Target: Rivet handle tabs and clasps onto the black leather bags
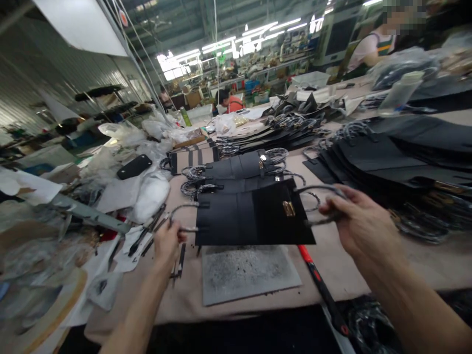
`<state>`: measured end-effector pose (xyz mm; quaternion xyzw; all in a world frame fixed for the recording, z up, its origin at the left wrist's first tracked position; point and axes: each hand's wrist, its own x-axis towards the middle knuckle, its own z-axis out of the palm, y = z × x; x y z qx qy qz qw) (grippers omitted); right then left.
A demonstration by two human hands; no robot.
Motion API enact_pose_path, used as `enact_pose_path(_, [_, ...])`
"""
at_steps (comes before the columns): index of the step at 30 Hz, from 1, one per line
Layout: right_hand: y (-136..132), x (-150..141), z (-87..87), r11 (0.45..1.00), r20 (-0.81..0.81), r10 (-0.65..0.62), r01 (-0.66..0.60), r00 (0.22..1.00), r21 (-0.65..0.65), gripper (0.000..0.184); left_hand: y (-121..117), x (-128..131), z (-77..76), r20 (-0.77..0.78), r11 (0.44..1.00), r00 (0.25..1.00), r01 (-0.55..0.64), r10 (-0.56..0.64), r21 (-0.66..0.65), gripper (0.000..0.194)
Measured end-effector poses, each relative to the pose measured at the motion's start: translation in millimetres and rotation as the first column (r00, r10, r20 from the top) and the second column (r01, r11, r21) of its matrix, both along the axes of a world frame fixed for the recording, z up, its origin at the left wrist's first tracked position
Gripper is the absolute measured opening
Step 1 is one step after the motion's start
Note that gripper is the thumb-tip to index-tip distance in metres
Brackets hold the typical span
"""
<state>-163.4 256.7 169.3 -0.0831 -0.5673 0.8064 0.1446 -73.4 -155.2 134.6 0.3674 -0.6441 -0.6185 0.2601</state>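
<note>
A flat black bag panel (228, 216) with a gold clasp (288, 208) hangs stretched between my hands, above a grey slab (250, 275). Its plastic-wrapped loop handles stick out at both ends. My left hand (168, 241) is closed on the left handle (183, 206). The right handle (319, 188) is gripped in my right hand (356, 216), fingers wrapped round it. Just beyond the held panel lie similar black panels (236, 167) with wrapped handles and metal clasps. The panel's underside is hidden.
Stacked black panels (398, 152) fill the right side. A red and black tool (320, 285) lies beside the slab. At left are a black phone-shaped object (134, 166) and heaped clear plastic (151, 194). A person (372, 49) is at the far right; another (234, 102) is farther back.
</note>
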Motion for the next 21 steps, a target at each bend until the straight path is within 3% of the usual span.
enact_pose_path(2, [-2,46,-31.9,0.999,0.240,0.046,-0.049,0.970,0.008,0.044,-16,-43,34.1,-0.111,0.990,0.993,0.031,-0.046,-0.136,0.018])
enact_pose_path(4, [-16,91,-71.2,0.992,0.495,0.118,-0.121,0.861,-0.026,0.053,-19,-84,59.1,-0.282,0.964,0.928,0.199,-0.244,-0.178,0.028])
enact_pose_path(6, [-39,133,-108.3,0.974,0.645,0.227,-0.176,0.730,-0.144,0.059,-8,-116,65.8,-0.297,0.898,0.850,0.385,-0.435,-0.211,0.032])
enact_pose_path(7, [-52,152,-123.3,0.955,0.668,0.296,-0.221,0.683,-0.198,0.062,1,-125,61.2,-0.232,0.873,0.847,0.430,-0.478,-0.231,0.034])
enact_pose_path(9, [-75,179,-143.7,0.925,0.688,0.380,-0.273,0.618,-0.266,0.071,23,-128,38.1,0.035,0.850,0.896,0.432,-0.443,-0.301,0.035])
enact_pose_path(11, [-91,194,-151.6,0.908,0.691,0.417,-0.302,0.591,-0.290,0.074,41,-113,4.0,0.296,0.840,0.903,0.408,-0.313,-0.357,0.038])
enact_pose_path(14, [-89,192,-147.5,0.866,0.681,0.466,-0.448,0.564,-0.221,0.063,51,-75,-46.6,0.456,0.860,0.868,0.374,-0.194,-0.346,0.049])
enact_pose_path(16, [-73,176,-139.2,0.773,0.696,0.494,-0.630,0.521,-0.077,0.052,51,-52,-70.7,0.512,0.866,0.843,0.370,-0.162,-0.336,0.055])
enact_pose_path(18, [-49,147,-128.9,0.704,0.709,0.399,-0.689,0.581,0.169,0.048,52,-39,-86.0,0.541,0.844,0.825,0.402,-0.165,-0.355,0.063])
enact_pose_path(20, [-22,107,-119.0,0.722,0.633,0.162,-0.528,0.757,0.447,0.039,54,-35,-94.7,0.560,0.801,0.810,0.447,-0.174,-0.399,0.071])
enact_pose_path(21, [-9,85,-115.1,0.730,0.600,0.064,-0.448,0.797,0.517,0.032,55,-35,-97.7,0.568,0.779,0.804,0.466,-0.174,-0.421,0.073])
